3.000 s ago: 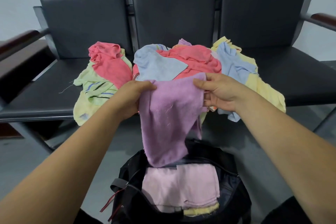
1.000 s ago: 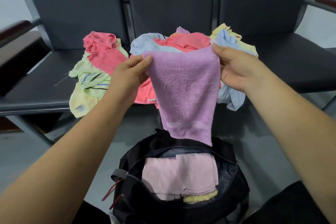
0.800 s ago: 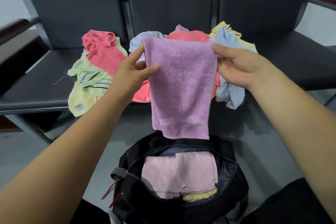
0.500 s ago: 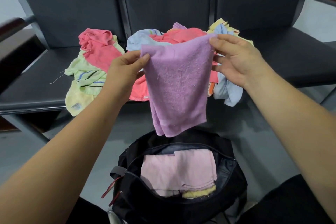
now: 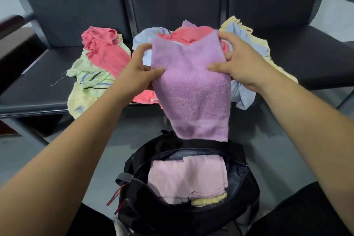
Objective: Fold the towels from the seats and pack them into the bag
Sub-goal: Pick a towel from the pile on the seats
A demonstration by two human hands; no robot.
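Now, left hand (image 5: pixel 138 71): thumb on the near face and fingers behind, pinching the left edge of the purple towel (image 5: pixel 191 90).
Right hand (image 5: pixel 241 63): grips the right edge the same way, level with the left and only the towel's width from it.
Purple towel: hangs straight down between the hands with its long axis vertical. The top edge sags in a V and the hem is just above the bag's far rim.
Bag (image 5: pixel 172 222): below the hands and nearer the body, mouth open. A pink towel (image 5: pixel 183 180) lies folded inside over a yellow towel (image 5: pixel 208 200).
Coming move: probably one more fold, hem to top, then down and back toward the body. Neither hand is better placed.
Beyond the hands: loose towels (image 5: pixel 107 57) are heaped unfolded on the seats (image 5: pixel 34 86), so much remains.
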